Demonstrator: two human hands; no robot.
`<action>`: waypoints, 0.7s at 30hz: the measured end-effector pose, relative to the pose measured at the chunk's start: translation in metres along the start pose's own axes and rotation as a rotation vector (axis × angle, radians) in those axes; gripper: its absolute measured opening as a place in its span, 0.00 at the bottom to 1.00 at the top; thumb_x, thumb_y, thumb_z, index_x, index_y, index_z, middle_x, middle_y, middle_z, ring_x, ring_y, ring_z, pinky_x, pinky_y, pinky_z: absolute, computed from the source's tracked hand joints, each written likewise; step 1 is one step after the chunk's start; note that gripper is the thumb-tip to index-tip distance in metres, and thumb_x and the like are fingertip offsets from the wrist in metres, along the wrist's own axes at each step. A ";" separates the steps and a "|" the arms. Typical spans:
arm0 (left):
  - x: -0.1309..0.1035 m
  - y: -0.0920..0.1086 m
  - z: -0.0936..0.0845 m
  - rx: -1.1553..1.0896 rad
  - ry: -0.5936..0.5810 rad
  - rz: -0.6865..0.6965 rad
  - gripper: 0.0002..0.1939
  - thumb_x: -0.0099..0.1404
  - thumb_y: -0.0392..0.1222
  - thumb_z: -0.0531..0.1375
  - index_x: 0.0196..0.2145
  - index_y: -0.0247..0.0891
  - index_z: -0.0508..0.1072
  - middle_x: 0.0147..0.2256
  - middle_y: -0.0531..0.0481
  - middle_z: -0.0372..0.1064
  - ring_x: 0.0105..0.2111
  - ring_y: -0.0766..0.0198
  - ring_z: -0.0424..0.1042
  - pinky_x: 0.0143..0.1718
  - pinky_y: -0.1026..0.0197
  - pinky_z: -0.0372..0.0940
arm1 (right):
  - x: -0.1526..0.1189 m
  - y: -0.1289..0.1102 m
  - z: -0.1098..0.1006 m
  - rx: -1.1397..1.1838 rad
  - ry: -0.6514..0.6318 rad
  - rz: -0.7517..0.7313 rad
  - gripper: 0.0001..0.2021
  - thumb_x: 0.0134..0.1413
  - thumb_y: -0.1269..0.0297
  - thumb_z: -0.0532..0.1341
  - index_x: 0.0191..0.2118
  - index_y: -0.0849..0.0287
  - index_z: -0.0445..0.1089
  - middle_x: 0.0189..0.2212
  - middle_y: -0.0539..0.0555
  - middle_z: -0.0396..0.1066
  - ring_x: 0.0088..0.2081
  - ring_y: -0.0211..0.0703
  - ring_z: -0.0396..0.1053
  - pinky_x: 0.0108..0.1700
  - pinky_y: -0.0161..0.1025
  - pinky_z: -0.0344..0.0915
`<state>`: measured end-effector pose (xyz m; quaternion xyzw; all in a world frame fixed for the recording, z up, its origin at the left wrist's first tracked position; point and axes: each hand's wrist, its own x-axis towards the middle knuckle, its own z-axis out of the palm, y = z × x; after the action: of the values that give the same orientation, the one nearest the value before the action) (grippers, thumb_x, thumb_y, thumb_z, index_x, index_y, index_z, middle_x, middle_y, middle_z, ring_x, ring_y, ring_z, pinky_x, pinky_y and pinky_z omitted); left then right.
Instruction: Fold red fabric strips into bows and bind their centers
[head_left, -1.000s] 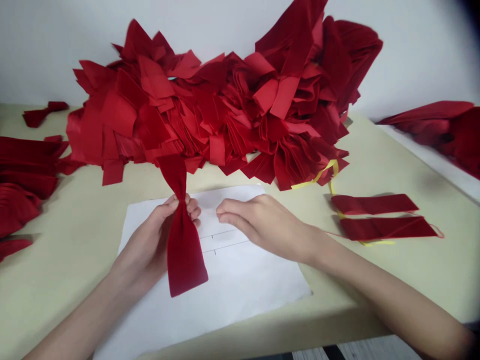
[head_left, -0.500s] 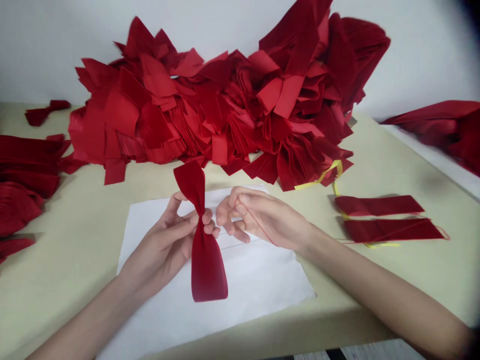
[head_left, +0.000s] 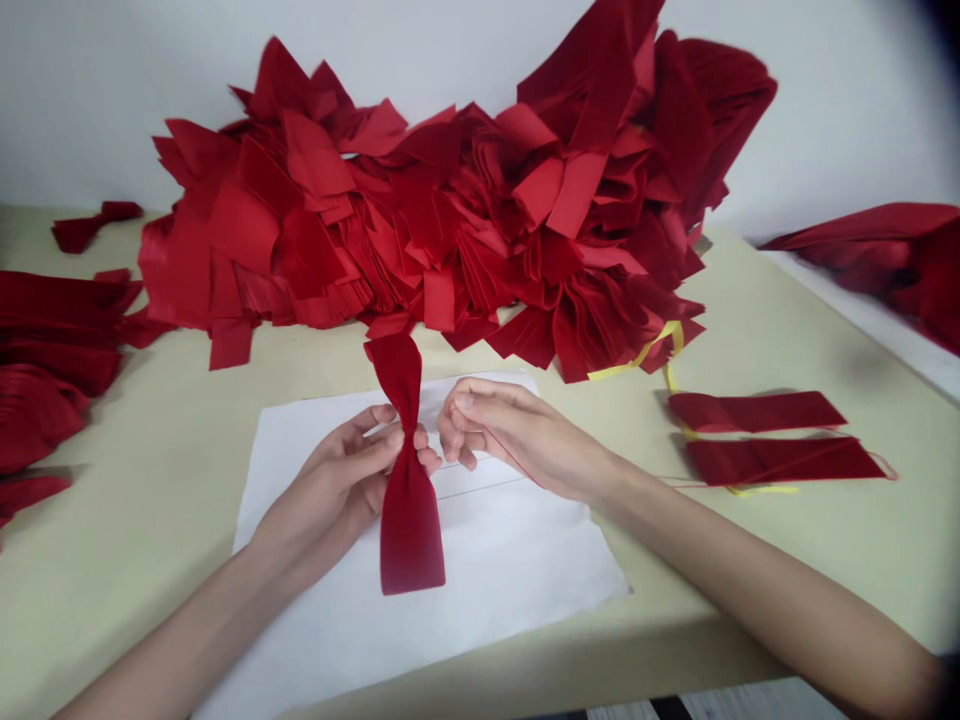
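A red velvet bow (head_left: 412,530), pinched narrow at its middle, hangs upright above a white sheet of paper (head_left: 480,600). My left hand (head_left: 349,470) grips it at the narrow waist, with the thumb in front and fingertips showing on its right side. Just right of the bow, my right hand (head_left: 502,425) has its thumb and fingers closed on a thin red thread (head_left: 517,465). The thread runs under the wrist toward two flat red ribbon pieces (head_left: 757,411) on the right. The fingertips partly hide the thread near the bow.
A large heap of red ribbon pieces (head_left: 442,220) lies along the back by the wall. More red ribbon (head_left: 45,330) is at the left edge, and another bundle (head_left: 915,250) at the far right. A yellow strip (head_left: 652,350) trails beside the heap.
The bow has turned slightly and its top has shifted right. My right hand has drawn its fingers closer together and tilted toward the bow.
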<state>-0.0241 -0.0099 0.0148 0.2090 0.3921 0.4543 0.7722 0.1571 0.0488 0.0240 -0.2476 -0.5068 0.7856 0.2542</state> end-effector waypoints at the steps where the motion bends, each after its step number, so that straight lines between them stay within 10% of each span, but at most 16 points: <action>1: 0.000 0.000 0.000 0.008 -0.016 -0.022 0.04 0.64 0.33 0.57 0.36 0.38 0.70 0.32 0.50 0.66 0.33 0.66 0.68 0.33 0.65 0.65 | 0.000 0.001 0.000 -0.015 0.023 0.011 0.11 0.61 0.66 0.52 0.28 0.62 0.62 0.25 0.49 0.64 0.29 0.33 0.65 0.31 0.33 0.59; 13: 0.001 -0.009 -0.002 -0.135 -0.287 0.020 0.08 0.63 0.29 0.56 0.29 0.35 0.73 0.30 0.50 0.63 0.30 0.69 0.64 0.39 0.61 0.62 | -0.003 -0.005 0.006 0.303 0.081 -0.050 0.13 0.62 0.65 0.51 0.26 0.60 0.59 0.24 0.47 0.57 0.38 0.36 0.65 0.47 0.37 0.60; 21: -0.011 -0.014 0.001 -0.121 -0.479 -0.062 0.02 0.63 0.35 0.58 0.33 0.38 0.71 0.26 0.53 0.59 0.26 0.69 0.61 0.35 0.61 0.59 | -0.006 -0.011 0.009 0.261 0.019 -0.024 0.14 0.62 0.66 0.51 0.24 0.60 0.54 0.20 0.44 0.45 0.22 0.30 0.48 0.26 0.31 0.50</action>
<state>-0.0191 -0.0262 0.0106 0.2519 0.1761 0.3903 0.8679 0.1572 0.0433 0.0384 -0.2138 -0.4009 0.8394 0.2982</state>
